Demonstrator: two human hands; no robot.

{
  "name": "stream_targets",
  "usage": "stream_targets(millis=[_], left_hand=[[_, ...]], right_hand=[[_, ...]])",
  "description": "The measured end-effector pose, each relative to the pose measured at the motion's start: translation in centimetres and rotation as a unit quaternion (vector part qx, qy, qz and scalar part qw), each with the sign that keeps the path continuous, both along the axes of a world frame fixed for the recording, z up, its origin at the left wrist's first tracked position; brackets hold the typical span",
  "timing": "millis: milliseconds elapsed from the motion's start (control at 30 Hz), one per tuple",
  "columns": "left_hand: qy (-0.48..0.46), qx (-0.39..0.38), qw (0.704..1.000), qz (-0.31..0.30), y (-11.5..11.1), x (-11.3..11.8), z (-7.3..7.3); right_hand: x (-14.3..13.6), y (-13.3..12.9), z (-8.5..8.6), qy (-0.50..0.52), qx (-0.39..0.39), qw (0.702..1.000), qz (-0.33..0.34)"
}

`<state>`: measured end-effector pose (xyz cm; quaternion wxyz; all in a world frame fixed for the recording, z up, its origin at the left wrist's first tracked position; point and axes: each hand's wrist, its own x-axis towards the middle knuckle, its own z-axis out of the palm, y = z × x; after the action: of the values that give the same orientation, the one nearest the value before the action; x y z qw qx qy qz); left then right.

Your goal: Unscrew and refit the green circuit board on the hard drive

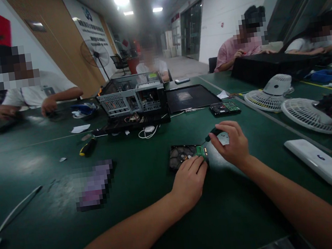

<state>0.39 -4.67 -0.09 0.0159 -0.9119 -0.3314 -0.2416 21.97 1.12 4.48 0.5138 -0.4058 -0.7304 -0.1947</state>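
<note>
My left hand is lying with fingers together, pressing the hard drive onto the green table. My right hand is pinching the screwdriver, its fingers curled, the shaft slanting to the drive's circuit board.

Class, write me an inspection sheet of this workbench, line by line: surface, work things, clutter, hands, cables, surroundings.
Surface: green table; liquid spills: nothing seen.
Work things: hard drive; screwdriver, tip near its green board, contact unclear.
Clutter: yellow-and-black tool, open computer case, white fan parts.
Hands: left hand on the drive; right hand's fingers grip the screwdriver.
Cables: white cable, far left.
Surroundings: people seated around; standing fan behind.
</note>
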Motion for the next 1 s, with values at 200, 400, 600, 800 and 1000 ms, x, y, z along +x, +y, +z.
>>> stream_targets(millis=[200,400,600,800,1000], left_hand=[[0.000,0.000,1.000,-0.001,0.0,0.0,0.1],[0.000,-0.002,1.000,0.000,0.1,0.0,0.1],[-0.009,0.004,1.000,0.000,0.2,0.1,-0.2],[-0.005,0.010,1.000,0.000,0.1,0.1,-0.1],[0.003,0.008,1.000,0.001,0.1,0.0,-0.1]], right_hand=[[-0.3,-0.2,0.1,-0.010,-0.043,0.998,0.049],[-0.4,-0.2,-0.2,0.013,-0.085,0.994,0.064],[-1.0,-0.8,0.1,0.000,-0.100,0.992,0.072],[-1.3,-0.5,-0.6,0.010,-0.126,0.987,0.098],[-1.4,0.0,-1.4,0.054,-0.168,0.971,0.162]])
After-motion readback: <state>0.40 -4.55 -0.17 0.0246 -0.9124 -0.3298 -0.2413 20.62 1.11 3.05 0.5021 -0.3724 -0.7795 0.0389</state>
